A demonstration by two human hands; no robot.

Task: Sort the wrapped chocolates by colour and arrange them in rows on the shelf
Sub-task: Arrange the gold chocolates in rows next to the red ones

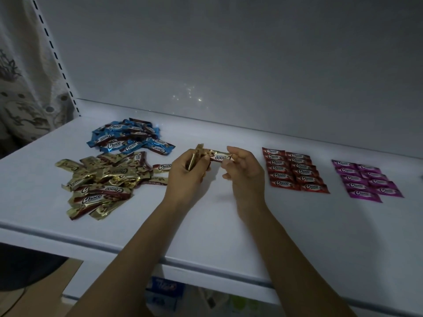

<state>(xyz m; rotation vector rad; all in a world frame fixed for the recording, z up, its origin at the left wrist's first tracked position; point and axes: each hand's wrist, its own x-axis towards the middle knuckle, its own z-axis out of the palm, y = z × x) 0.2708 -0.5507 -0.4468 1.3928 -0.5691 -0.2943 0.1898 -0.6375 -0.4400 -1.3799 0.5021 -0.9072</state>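
Observation:
On the white shelf a loose heap of gold-wrapped chocolates lies at the left, with a pile of blue ones behind it. Red chocolates lie in two neat rows at the right, purple ones in two rows further right. Above the shelf's middle, my left hand grips one or more gold chocolates upright. My right hand pinches a single gold chocolate by its right end, held level between the two hands.
The shelf's back wall rises behind the piles. A slotted upright and patterned cloth stand at the far left. Packets on a lower shelf show under the front edge.

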